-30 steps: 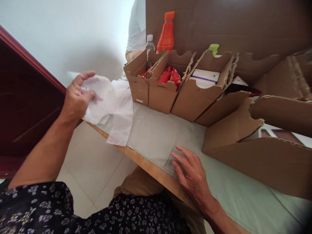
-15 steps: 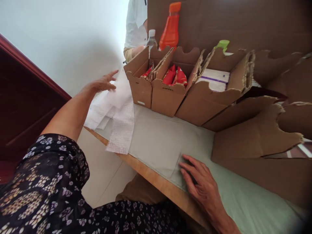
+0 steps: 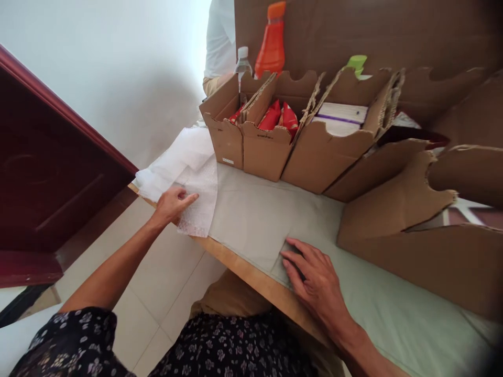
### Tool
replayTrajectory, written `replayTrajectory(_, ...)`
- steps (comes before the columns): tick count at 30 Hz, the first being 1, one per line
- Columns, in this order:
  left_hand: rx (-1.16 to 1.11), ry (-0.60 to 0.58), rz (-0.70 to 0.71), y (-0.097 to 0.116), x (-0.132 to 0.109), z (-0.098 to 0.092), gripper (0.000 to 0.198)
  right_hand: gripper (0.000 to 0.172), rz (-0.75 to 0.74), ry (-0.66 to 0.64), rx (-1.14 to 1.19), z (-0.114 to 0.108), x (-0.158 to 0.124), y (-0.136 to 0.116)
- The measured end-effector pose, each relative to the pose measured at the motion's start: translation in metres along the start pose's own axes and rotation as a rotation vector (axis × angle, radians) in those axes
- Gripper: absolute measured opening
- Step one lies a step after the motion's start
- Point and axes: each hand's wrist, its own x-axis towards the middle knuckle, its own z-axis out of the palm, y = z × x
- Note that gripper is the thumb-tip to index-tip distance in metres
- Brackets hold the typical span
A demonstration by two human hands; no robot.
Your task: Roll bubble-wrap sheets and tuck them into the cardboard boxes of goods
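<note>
My left hand [image 3: 173, 205] is at the stack of white bubble wrap [image 3: 204, 180] on the table's left end. Its fingers are curled in on the sheets, and the thumb lies along the top one; the fingertips are partly hidden. The lowest sheet hangs slightly past the table's front edge. My right hand [image 3: 314, 272] rests on the pale green cloth [image 3: 255, 214] near that edge, fingers loosely spread, holding nothing.
Cardboard bins [image 3: 261, 152] stand in a row behind, with red packets [image 3: 271, 116] and white packs [image 3: 340, 118] inside. Beyond them are an orange bottle [image 3: 271, 47] and a clear bottle [image 3: 243, 65]. A larger box [image 3: 412, 256] stands right. A person in white [image 3: 220, 42] is behind.
My left hand has come down and nearer, from reaching open over the wrap's far part to curled on its near part. My right hand stays in place on the cloth.
</note>
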Motion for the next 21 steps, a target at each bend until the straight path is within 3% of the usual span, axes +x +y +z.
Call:
replayTrajectory(3, -0.145, -0.046, -0.003, 0.015, -0.007, 0.005, 0.039, 0.021, 0.026, 0.011, 0.044, -0.004, -0.001, -0.002)
replayTrajectory(6, -0.311, -0.162, 0.009, 0.031, -0.034, 0.003, 0.039, 0.020, 0.180, -0.033, 0.234, -0.013, -0.001, -0.006)
replayTrajectory(8, -0.490, -0.294, -0.010, 0.038, -0.063, 0.004, 0.047, 0.025, 0.392, -0.101, 0.490, -0.019, 0.004, -0.011)
replayTrajectory(11, -0.822, -0.546, -0.072, 0.046, -0.108, 0.014, 0.049, 0.051, 0.732, -0.259, 1.012, -0.021, 0.020, -0.018)
replayTrajectory(13, -0.917, -0.689, -0.055, 0.052, -0.132, 0.026, 0.048, 0.065, 0.851, -0.391, 1.286, -0.017, 0.034, -0.022)
replayTrajectory(15, -0.919, -0.812, -0.009, 0.058, -0.149, 0.037, 0.049, 0.064, 0.888, -0.439, 1.377, -0.011, 0.046, -0.024)
replayTrajectory(17, -0.966, -0.918, -0.045, 0.063, -0.164, 0.047, 0.050, 0.056, 0.892, -0.342, 1.311, -0.007, 0.056, -0.023)
replayTrajectory(21, -1.153, -1.075, -0.311, 0.063, -0.190, 0.064, 0.060, 0.045, 0.810, -0.047, 0.983, -0.004, 0.065, -0.008)
